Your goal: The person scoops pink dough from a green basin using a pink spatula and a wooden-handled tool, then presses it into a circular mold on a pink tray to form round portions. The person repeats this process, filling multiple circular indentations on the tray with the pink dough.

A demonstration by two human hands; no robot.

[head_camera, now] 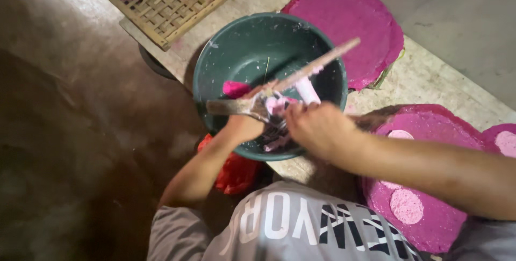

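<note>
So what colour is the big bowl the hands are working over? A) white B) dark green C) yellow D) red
B: the bowl under the left hand and right hand has dark green walls, streaked with whitish smears, and a pink lump lies inside it.

Pretty uneven lighting here. Bright, almost washed out on the concrete top right, fading to murky brown shadow across the whole left side. Soft overall, low detail, a bit smeary. Motion blur on the wooden stick and both hands. Dark shadow pooled inside the green bowl. Slight stretching near the edges.
</note>
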